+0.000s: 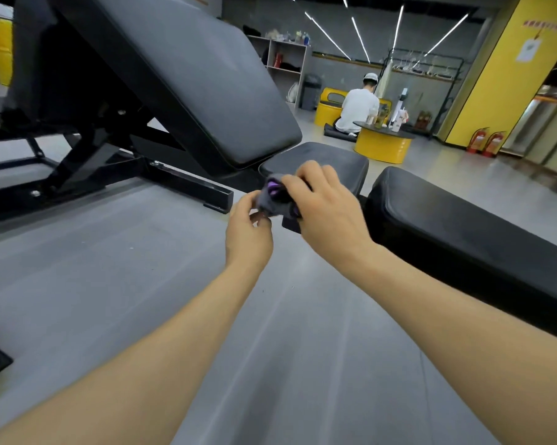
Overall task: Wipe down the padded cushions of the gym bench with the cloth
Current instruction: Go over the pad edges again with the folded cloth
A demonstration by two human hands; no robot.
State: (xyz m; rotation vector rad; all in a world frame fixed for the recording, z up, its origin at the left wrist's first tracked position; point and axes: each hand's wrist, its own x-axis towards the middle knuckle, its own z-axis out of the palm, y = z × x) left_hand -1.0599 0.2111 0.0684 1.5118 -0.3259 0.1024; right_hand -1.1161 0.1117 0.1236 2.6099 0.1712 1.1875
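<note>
A gym bench (303, 162) is seen from a head-worn camera, w/ two bare forearms reaching fwd over grey floor (110, 268). Largest item: the inclined back pad (187, 78), tilted up, long axis running from lower right to upper left. Just below its lower end a small seat pad (331, 162) lies flat. At right a second flat pad (463, 226) is seen, long axis running toward the lower-right corner; whether it belongs to the same bench cannot be told. Far behind, a person sits by a round yellow table (383, 146).

The cloth (275, 200), grey w/ purple trim, is held bunched in the air in front of the seat pad's near edge, not touching any pad. Being crumpled, it has no clear long axis or heading.

Grip: the right hand (325, 207) is curled round the cloth from above; the left hand (248, 232) pinches its lower-left edge betw. thumb and fingers.

Step judged in hand: the cloth is being readied, not yet wiped. To be done well, it should prob. be folded to a flat face, then drawn along each pad's long axis in overlapping passes, edges and seams incl.
</note>
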